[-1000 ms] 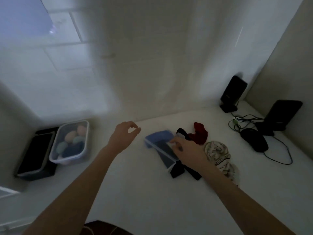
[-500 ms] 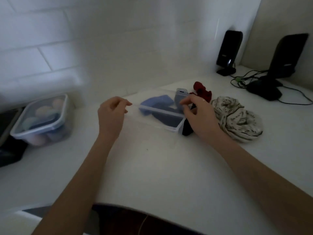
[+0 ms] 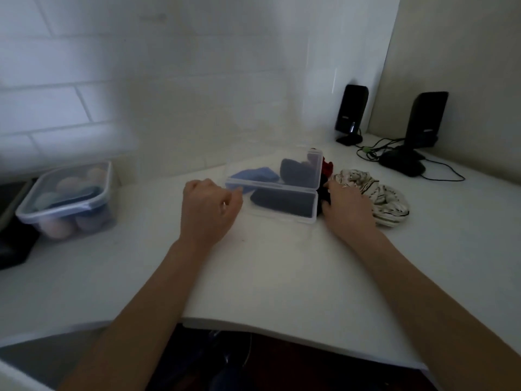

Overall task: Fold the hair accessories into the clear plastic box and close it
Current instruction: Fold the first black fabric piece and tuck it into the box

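Both hands flank the clear plastic box (image 3: 283,203) at the bench's (image 3: 282,277) centre: your left hand (image 3: 210,211) hangs loosely curled, empty, at its 9 o'clock, your right hand (image 3: 348,208) rests at 3 o'clock, grip unclear. Half a second ago the lid lay lower; now it stands raised, so folding the blue accessory (image 3: 253,176) and striped scrunchie (image 3: 375,197) inside comes next.

Both bare forearms reach forward, side by side. The left hand (image 3: 210,211) shows its back to the camera, fingers loosely curled, thumb out to the right. The right hand (image 3: 348,208) lies farther right, palm down, fingers pointing left.
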A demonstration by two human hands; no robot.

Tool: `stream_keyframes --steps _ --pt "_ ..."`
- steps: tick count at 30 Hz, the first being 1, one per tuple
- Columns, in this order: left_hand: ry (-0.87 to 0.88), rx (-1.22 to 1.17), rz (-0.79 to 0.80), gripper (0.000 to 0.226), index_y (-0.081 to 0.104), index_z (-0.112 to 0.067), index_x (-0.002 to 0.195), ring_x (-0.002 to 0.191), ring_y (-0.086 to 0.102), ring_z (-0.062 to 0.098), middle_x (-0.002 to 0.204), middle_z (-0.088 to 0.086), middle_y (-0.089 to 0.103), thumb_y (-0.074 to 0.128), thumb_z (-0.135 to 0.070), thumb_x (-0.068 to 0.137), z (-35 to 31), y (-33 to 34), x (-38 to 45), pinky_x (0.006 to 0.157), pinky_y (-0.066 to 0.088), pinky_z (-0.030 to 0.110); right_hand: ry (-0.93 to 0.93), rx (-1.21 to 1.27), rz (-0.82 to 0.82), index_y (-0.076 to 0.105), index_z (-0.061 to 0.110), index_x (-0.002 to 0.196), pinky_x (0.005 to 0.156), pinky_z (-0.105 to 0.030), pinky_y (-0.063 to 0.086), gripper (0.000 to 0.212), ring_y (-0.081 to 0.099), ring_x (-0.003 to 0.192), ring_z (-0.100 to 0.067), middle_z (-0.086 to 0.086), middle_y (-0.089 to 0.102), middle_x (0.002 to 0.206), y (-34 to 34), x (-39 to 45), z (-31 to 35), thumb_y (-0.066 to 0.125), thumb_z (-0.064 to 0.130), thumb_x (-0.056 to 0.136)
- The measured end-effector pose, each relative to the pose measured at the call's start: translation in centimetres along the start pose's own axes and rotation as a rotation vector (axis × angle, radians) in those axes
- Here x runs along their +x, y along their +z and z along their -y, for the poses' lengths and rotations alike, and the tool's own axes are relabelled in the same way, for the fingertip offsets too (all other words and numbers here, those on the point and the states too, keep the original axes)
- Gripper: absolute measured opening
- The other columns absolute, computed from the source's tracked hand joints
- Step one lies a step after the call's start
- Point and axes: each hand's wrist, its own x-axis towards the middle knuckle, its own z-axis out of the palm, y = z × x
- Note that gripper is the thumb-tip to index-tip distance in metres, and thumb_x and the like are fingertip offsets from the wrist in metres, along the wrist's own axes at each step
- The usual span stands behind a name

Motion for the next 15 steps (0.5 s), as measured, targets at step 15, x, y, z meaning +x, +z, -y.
stream_keyframes --steps 15 --pt "0.096 -0.107 0.039 0.042 0.032 -0.019 0.043 0.035 0.025 0.019 0.034 0.006 0.036 0.045 -0.024 0.084 -2.0 1.0 -0.1 0.062 0.033 0.026 0.105 1.165 -0.654 0.052 0.021 0.103 0.064 -0.011 0.049 0.026 0.058 0.073 0.008 0.013 0.059 0.084 -5.6 0.6 0.3 0.056 0.008 0.081"
